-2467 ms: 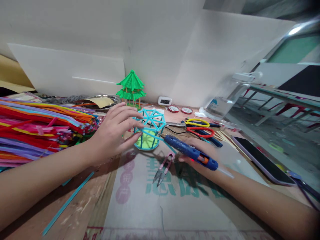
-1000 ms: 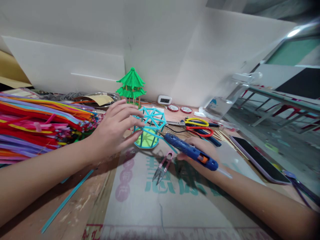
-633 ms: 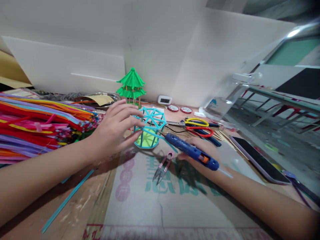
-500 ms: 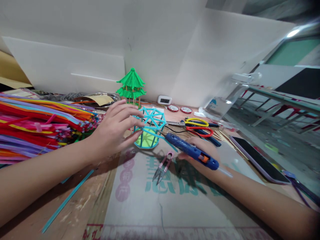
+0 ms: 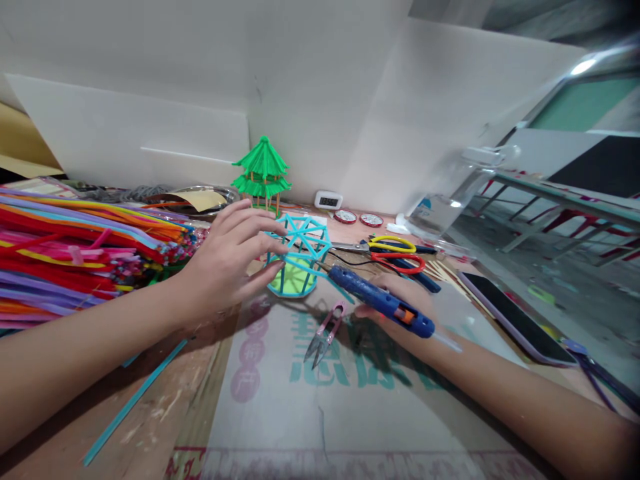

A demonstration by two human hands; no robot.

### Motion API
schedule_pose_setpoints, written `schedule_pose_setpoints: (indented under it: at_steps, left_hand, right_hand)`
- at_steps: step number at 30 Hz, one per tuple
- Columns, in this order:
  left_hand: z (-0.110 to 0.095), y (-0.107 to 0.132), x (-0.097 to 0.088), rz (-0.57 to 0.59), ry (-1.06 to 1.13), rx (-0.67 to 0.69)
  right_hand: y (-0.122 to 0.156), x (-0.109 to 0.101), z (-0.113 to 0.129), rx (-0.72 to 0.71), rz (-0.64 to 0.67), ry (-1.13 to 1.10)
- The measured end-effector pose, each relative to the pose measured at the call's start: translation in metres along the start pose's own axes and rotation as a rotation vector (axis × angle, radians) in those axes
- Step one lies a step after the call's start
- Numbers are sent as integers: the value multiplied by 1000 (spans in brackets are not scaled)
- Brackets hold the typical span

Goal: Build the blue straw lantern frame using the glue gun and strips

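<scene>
A small openwork frame of light-blue pipe cleaners (image 5: 306,233) stands on a round yellow-green base (image 5: 295,279). My left hand (image 5: 240,253) is at the frame's left side. Its thumb and forefinger pinch a light-blue pipe cleaner strip (image 5: 309,263), which slants across the front of the frame. In my right hand (image 5: 405,293) is a blue hot glue gun (image 5: 380,300), a clear glue stick poking out of its back. The gun's nozzle is at the strip's right part; whether they touch I cannot tell. Pink thread snips (image 5: 327,333) lie just below, blades toward me.
Bundles of colourful pipe cleaners (image 5: 75,253) fill the left side. Behind the frame stands a green two-tiered pavilion model (image 5: 263,167), with a small digital timer (image 5: 329,199) to its right. Scissors (image 5: 395,245), a water bottle (image 5: 440,203) and a phone (image 5: 515,317) lie or stand rightward.
Both hands, the strip and the glue gun hold nearly the same position. The whole view has shifted very slightly.
</scene>
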State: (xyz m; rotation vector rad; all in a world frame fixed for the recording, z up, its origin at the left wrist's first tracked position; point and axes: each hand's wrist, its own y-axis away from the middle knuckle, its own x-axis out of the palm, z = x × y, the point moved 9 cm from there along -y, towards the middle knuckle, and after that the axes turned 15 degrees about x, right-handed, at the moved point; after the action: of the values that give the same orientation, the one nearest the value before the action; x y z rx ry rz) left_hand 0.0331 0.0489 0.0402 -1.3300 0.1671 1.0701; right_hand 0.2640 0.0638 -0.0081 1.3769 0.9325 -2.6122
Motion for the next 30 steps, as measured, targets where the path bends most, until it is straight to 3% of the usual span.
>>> schedule_pose_setpoints:
  at_steps: [7,15,20,25,30]
  left_hand:
    - [1,0,0,-3,3,-5]
    - [0,0,0,2,-3,0]
    - [-1,-1,-1,-4,-5,4]
    - [0,-1,-1,-4,-1,4]
    - [0,0,0,3,12,-14]
  right_hand:
    - [2,2,5,-56,20,-67]
    - [0,-1,2,11,-17,-10]
    - [-2,0,-3,96,6,-49]
    - [-11,-7,-18,306,-2,-160]
    - [-20,-19,-21,303,59,-350]
